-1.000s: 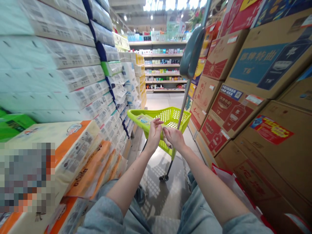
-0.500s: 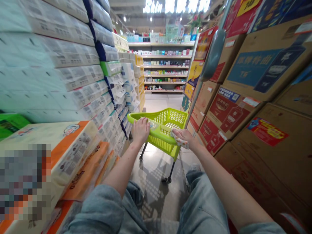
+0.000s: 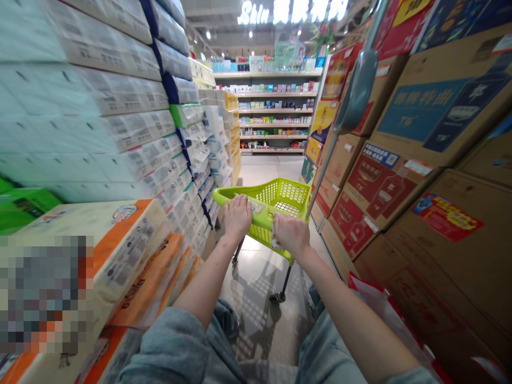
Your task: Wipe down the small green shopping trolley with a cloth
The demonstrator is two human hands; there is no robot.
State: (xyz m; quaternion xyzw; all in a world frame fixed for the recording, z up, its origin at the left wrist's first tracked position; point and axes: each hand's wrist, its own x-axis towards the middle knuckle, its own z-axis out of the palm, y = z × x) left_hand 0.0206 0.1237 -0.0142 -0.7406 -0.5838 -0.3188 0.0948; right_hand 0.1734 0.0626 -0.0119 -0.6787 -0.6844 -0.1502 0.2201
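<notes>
Reaching forward over bent knees in pale blue jeans [image 3: 180, 346], a person works with two bare hands at a small green basket trolley [image 3: 262, 234] standing on the grey tiled floor [image 3: 256, 277] at twelve o'clock. At five o'clock, close to the right knee, the edge of a red and white bag [image 3: 376, 304] shows against the boxes. The left hand [image 3: 237, 216] lies on the near rim at eleven o'clock, fingers curled over the edge and gripping it, seemingly to hold the wheeled basket steady. The right hand [image 3: 291, 234], just beside it at one o'clock, is folded down over a small pale cloth [image 3: 274, 243], fingers clenched around it and pressing it to the rim's near corner; only a scrap of the fabric shows beneath the palm. From the basket's far right corner a thin pole rises, tilted toward two o'clock, to a grey pull handle [image 3: 357, 96] that nobody holds. Stacked tissue packs [image 3: 120, 234] wall the aisle from seven to ten o'clock, orange and white nearest, blue and white higher up. Brown cardboard cartons [image 3: 420, 160] with red and blue labels are piled from two to four o'clock, leaving a narrow passage. Beyond the trolley, at twelve o'clock, lit shop shelves [image 3: 276, 112] carry small goods too distant to identify.
</notes>
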